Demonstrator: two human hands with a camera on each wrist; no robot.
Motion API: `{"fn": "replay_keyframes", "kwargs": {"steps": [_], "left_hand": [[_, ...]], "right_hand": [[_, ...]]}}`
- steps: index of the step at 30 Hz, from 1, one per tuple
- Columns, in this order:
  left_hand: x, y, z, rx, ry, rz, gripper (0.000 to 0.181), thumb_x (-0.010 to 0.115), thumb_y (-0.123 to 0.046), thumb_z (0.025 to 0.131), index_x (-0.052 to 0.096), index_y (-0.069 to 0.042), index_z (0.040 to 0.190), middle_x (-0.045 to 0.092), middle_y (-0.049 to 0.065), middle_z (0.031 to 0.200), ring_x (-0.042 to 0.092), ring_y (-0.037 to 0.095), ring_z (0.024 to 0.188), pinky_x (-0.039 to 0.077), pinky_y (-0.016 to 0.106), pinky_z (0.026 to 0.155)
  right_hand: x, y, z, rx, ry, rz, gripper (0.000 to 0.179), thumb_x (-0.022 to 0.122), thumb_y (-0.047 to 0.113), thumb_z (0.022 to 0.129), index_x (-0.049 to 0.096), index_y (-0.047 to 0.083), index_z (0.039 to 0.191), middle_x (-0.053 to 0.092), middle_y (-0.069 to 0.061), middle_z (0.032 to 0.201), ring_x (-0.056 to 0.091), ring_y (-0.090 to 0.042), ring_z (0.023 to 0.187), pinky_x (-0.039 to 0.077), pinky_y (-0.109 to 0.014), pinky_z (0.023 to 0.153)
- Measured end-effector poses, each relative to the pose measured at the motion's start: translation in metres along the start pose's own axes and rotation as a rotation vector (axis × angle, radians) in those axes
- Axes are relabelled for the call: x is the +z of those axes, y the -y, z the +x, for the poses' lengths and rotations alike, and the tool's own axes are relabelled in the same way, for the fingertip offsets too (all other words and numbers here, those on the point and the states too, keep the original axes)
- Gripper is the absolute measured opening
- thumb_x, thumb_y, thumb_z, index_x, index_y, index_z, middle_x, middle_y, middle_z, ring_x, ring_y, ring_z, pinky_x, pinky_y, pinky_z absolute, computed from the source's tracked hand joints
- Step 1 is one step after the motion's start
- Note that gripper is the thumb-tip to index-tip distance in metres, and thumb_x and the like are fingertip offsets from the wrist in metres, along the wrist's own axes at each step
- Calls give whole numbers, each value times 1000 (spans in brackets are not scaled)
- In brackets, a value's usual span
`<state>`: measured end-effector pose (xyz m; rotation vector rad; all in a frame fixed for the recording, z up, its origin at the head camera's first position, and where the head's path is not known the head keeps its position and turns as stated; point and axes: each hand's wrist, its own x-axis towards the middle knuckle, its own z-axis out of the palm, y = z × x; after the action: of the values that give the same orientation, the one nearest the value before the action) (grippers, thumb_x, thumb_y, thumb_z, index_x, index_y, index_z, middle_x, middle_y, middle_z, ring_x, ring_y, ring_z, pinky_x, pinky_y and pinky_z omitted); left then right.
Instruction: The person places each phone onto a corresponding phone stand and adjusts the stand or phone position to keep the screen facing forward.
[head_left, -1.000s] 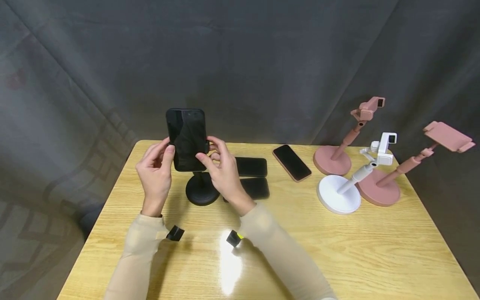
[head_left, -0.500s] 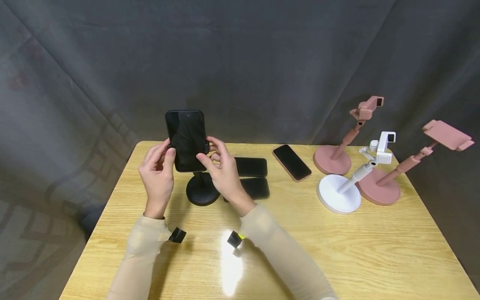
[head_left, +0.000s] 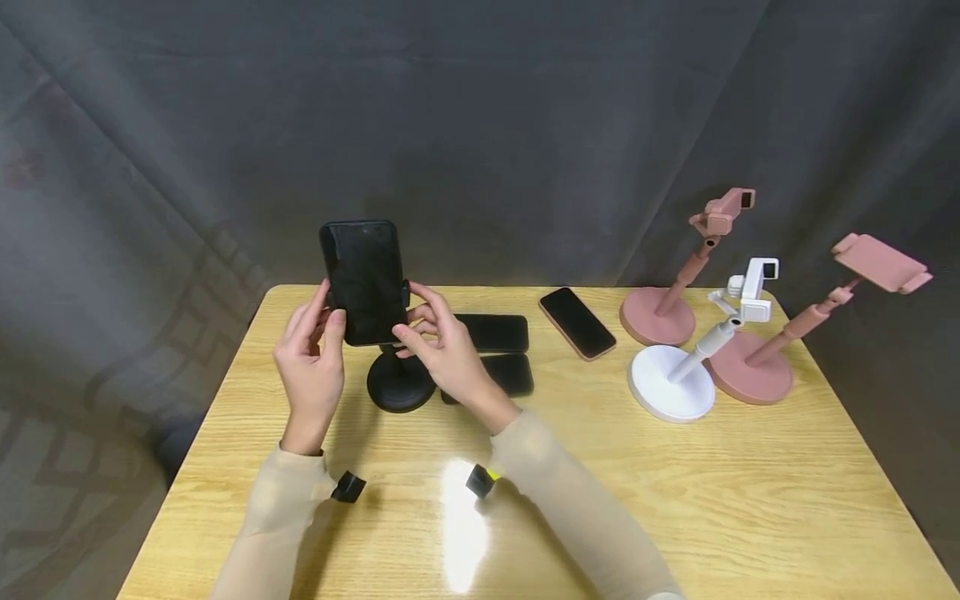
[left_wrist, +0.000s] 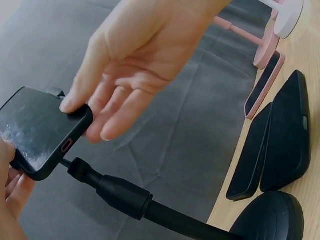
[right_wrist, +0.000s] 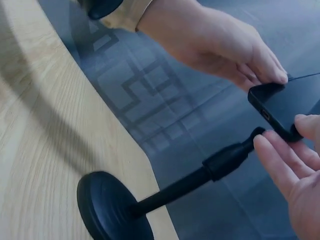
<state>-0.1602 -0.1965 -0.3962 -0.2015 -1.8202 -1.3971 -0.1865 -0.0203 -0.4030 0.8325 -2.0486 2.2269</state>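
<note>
A black smartphone (head_left: 365, 283) stands upright in the holder of a black desk phone stand (head_left: 401, 385), its dark screen facing the head camera. My left hand (head_left: 311, 367) pinches the phone's lower left edge, thumb at the front and fingers behind. At the lower right corner, the thumb of my right hand (head_left: 453, 354) presses on the front while the other fingers reach round the side. From the left wrist view, the stand's neck (left_wrist: 120, 195) runs up to the back of the phone. Most of the holder is hidden behind the phone.
Two dark phones, a farther one (head_left: 495, 332) and a nearer one (head_left: 510, 373), lie right of the black base. A pink-edged phone (head_left: 577, 323) lies beyond them. Further right stand a white phone stand (head_left: 672, 383) and two pink stands, one at the back (head_left: 657, 317). A dark curtain (head_left: 480, 150) hangs behind.
The phone has shifted slightly left and the reflections on its screen have changed. My right thumb has slid lower along the phone's right edge. The head view has turned a little.
</note>
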Motion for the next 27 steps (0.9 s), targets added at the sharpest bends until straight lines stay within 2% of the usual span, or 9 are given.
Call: {"fn": "replay_keyframes", "kwargs": {"steps": [3,6,11,16,22,25,27], "left_hand": [[-1,-1,-4,6,-9,15,37,65,6,97,68,0,134,71,12,113,66,5,95,56,16,95],[-2,-2,-8,20,-46,29,33,65,6,96,70,2,129,71,20,115,68,5,98,56,16,92],[-5,-2,-16,52,-110,54,29,66,13,92,75,5,118,72,23,110,69,3,100,56,14,90],[-7,-2,-28,105,-112,98,27,66,16,89,74,9,114,72,27,107,68,0,99,55,12,89],[-8,-3,-42,195,-120,105,25,65,20,85,75,12,107,71,30,101,68,2,99,56,15,89],[-9,-2,-50,242,-113,116,23,66,18,84,75,13,105,71,31,99,69,5,97,56,15,89],[-10,-3,-55,259,-90,126,22,66,16,85,75,12,105,72,30,99,70,10,95,55,15,90]], "right_hand": [[-8,-2,-6,21,21,0,56,63,2,101,41,2,153,64,-25,109,71,-48,87,66,-35,78],[-18,-4,-14,43,30,-19,50,62,3,102,46,2,149,65,-25,109,71,-46,85,66,-35,78],[-34,-8,-29,83,40,-58,43,61,4,103,50,1,145,66,-28,105,70,-45,84,65,-34,77],[-49,-13,-48,129,32,-108,39,60,4,104,53,2,142,69,-25,102,71,-41,82,65,-33,75],[-68,-20,-69,193,22,-118,40,59,5,104,52,3,143,68,-21,103,71,-39,85,65,-33,77],[-77,-22,-78,219,9,-145,41,59,5,104,51,3,144,68,-19,103,71,-31,84,64,-32,78],[-84,-24,-83,234,3,-162,42,59,5,104,51,1,144,68,-19,103,71,-31,84,64,-33,79]]}}
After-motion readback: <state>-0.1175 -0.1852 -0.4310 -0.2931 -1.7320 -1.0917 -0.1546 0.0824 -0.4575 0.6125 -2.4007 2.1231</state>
